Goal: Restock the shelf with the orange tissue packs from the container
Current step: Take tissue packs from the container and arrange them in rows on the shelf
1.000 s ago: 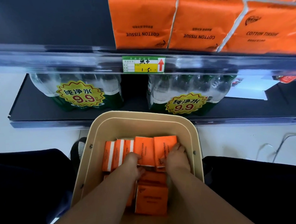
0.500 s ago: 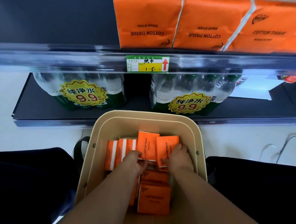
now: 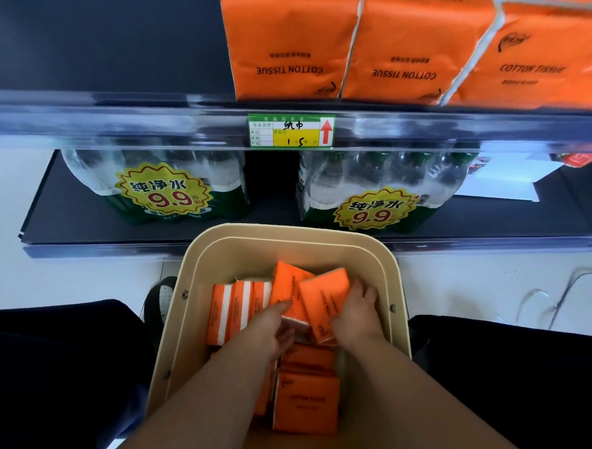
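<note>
View from above: a beige container (image 3: 200,263) sits at lower centre of the frame, part-filled with small orange tissue packs. Both bare arms reach in. The left hand (image 3: 274,332) pinches a tilted pack (image 3: 289,286); the right hand (image 3: 357,315) curls its fingers round a second pack (image 3: 326,301) touching the first. A row of packs (image 3: 235,310) stands at the container's left. At upper right, large orange tissue bags (image 3: 288,42) fill the shelf (image 3: 110,107) above a green price tag (image 3: 291,130).

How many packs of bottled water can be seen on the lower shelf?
2. The left water pack stands on the lower shelf; the right water pack stands beside it, across a gap. Others may be hidden behind them.
</note>
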`<state>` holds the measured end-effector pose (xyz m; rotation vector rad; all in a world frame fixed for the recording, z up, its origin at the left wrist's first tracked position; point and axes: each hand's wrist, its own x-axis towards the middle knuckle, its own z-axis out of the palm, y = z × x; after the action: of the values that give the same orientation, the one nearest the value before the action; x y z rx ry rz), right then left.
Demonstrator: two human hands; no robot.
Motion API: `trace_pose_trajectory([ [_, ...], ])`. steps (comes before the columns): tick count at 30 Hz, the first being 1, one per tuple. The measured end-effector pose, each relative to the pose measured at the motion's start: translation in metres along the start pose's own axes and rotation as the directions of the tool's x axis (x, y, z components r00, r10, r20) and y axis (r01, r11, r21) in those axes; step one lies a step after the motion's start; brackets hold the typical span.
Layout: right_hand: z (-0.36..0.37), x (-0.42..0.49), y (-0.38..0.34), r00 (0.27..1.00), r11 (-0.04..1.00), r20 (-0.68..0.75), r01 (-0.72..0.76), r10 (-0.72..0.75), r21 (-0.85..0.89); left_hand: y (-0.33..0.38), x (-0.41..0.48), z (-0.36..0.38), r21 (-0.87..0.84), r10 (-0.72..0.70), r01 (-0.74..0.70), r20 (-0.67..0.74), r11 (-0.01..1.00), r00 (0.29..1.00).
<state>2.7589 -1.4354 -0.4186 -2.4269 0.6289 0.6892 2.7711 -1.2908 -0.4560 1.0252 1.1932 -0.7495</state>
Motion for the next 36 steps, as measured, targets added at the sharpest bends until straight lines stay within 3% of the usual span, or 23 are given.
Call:
trace_pose_trajectory([
  [3, -0.004, -0.001, -0.001, 1.000, 0.999, 0.019, 0.020, -0.019, -0.048, -0.003, 0.002, -0.005, 0.219, 0.158, -0.158, 0.017, 0.963, 0.987],
  [5, -0.005, 0.000, 0.000, 0.999, 0.997, 0.023, 0.042, -0.040, -0.063, -0.002, -0.001, -0.010, 0.376, 0.280, -0.282, 0.059, 0.883, 0.958],
  [9, -0.004, -0.001, 0.002, 0.995, 0.992, 0.047, 0.093, -0.089, -0.088, -0.001, 0.001, -0.024, 0.573, 0.482, -0.441, 0.089, 0.691, 0.872],
  [13, -0.001, -0.006, -0.001, 0.979, 0.995, 0.179, 0.095, -0.101, 0.043, 0.001, -0.024, -0.038, 0.725, 0.675, -0.552, 0.165, 0.412, 0.719],
  [18, -0.006, -0.016, -0.008, 0.950, 0.971, 0.216, 0.236, -0.226, -0.023, 0.013, -0.036, -0.057, 0.765, 0.717, -0.588, 0.253, 0.263, 0.649],
  [27, -0.038, -0.038, -0.040, 0.880, 0.848, 0.181, 0.473, -0.440, -0.237, 0.053, -0.086, -0.077, 0.768, 0.694, -0.614, 0.343, 0.181, 0.633],
  [36, -0.077, -0.070, -0.076, 0.787, 0.752, 0.153, 0.616, -0.597, -0.236, 0.093, -0.146, -0.088, 0.745, 0.668, -0.665, 0.469, 0.052, 0.577],
])
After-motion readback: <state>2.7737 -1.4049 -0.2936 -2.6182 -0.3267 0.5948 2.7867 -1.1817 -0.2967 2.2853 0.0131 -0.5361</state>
